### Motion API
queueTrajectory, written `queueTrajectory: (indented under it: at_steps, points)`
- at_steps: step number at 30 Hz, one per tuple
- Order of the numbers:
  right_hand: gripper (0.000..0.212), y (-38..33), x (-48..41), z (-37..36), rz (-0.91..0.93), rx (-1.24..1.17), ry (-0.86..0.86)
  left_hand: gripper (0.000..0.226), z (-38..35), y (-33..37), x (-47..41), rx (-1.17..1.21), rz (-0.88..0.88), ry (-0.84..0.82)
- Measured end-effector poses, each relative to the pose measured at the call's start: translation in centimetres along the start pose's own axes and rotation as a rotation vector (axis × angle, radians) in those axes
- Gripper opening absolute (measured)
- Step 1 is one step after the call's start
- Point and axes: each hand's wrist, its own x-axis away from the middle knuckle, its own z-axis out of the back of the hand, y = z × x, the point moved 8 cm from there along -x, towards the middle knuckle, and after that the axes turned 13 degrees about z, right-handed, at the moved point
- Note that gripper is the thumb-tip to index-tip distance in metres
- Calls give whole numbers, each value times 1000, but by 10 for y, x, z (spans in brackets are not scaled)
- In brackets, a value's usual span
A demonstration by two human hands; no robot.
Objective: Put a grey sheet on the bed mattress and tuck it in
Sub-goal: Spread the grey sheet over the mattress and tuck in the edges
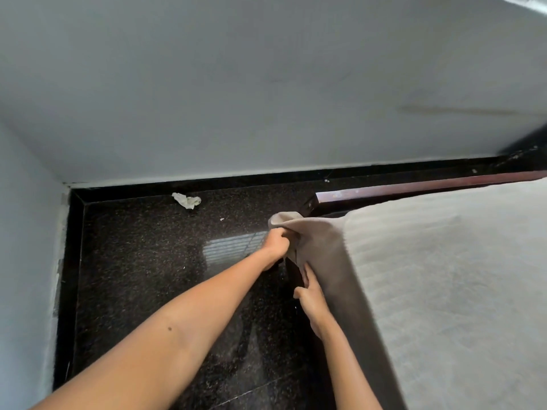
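The grey sheet (322, 250) hangs over the left side of the bed mattress (444, 276), whose pale ribbed top fills the right of the view. At the mattress's far corner my left hand (276, 242) grips a bunched corner of the sheet and holds it out from the bed. My right hand (310, 297) lies lower against the side of the mattress, fingers straight and pointing up along the sheet's hanging edge. Whether its fingertips are under the cloth I cannot tell.
A dark speckled polished floor (154, 276) runs left of the bed to pale walls (207, 84). A crumpled white scrap (187, 200) lies near the far skirting. The reddish-brown wooden bed frame (414, 189) shows behind the mattress.
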Motion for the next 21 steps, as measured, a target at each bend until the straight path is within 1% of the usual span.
queueTrajectory:
  at_steps: [1,2,3,6,7,8,10,11,12,13,14,16,18,19,21]
  points:
    - [85,1,-1,1,-11,-4,-19,40,7,-6,5,-19,30,95]
    - [85,2,-3,2,-21,-17,-29,37,8,-14,10,-26,70,143]
    - [86,2,-5,3,-13,-32,-42,35,2,-20,14,-14,89,131]
    - [84,-1,-13,5,58,29,-92,31,-36,-40,11,-2,138,-13]
    - [78,0,-19,4,80,59,-106,28,-42,-42,11,-5,152,-20]
    - [67,6,-27,3,73,90,-112,26,-45,-40,17,-10,162,-5]
    - [36,13,-39,-2,31,161,-166,28,-44,-32,25,0,176,35]
    - [27,15,-42,-5,29,222,-183,28,-45,-31,24,-14,181,43]
    - [25,17,-42,-6,41,276,-172,27,-45,-31,22,-29,186,51]
    - [27,19,-40,-7,43,257,-151,27,-42,-30,19,-23,183,70]
    - [34,19,-38,-7,58,261,-128,27,-41,-30,15,-13,190,80]
    - [47,12,-28,-10,133,474,-182,26,-39,-32,7,13,208,70]
    - [42,14,-25,-16,108,833,-317,27,-36,-30,2,8,219,46]
    - [37,13,-22,-20,133,1037,-405,31,-36,-28,1,-10,216,25]
    - [32,11,-16,-32,305,1369,-596,39,-34,-22,5,-35,201,0]
